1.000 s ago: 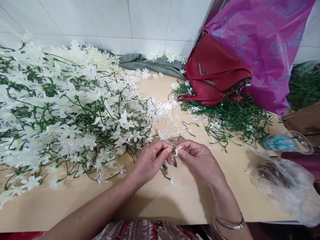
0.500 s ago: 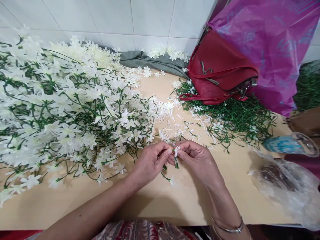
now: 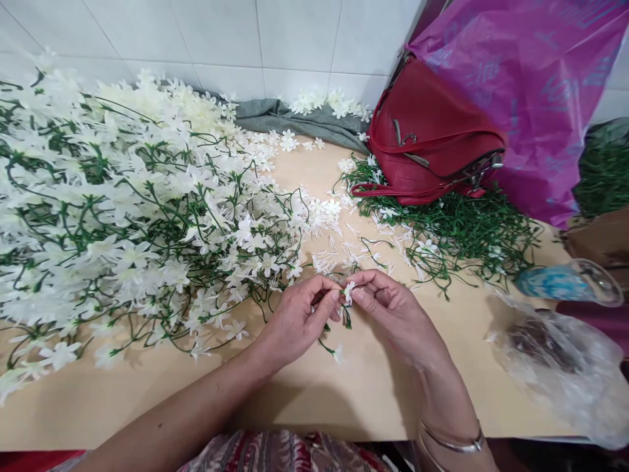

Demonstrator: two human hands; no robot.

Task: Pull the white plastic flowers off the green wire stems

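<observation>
My left hand [image 3: 297,318] and my right hand [image 3: 393,311] meet over the tan table [image 3: 304,387], both pinched. Between their fingertips is a small white artificial flower [image 3: 348,291] on a thin green stem [image 3: 346,319] that hangs down from the pinch. A second small blossom [image 3: 337,354] lies on the table just below. A large heap of white flower sprays with green stems [image 3: 128,210] fills the left side, its edge close to my left hand. Loose white stamen pieces [image 3: 339,252] are scattered just beyond my fingers.
A red handbag [image 3: 427,141] rests on a pile of bare green stems [image 3: 466,233] at the back right, beside a purple plastic bag [image 3: 531,85]. A grey cloth [image 3: 295,121] lies along the tiled wall. A clear plastic bag [image 3: 555,360] and a glass object [image 3: 565,282] sit right.
Both hands stay pinched on the flower and stem, shifting only slightly upward; the fingers have worked a little. The view has barely moved.
</observation>
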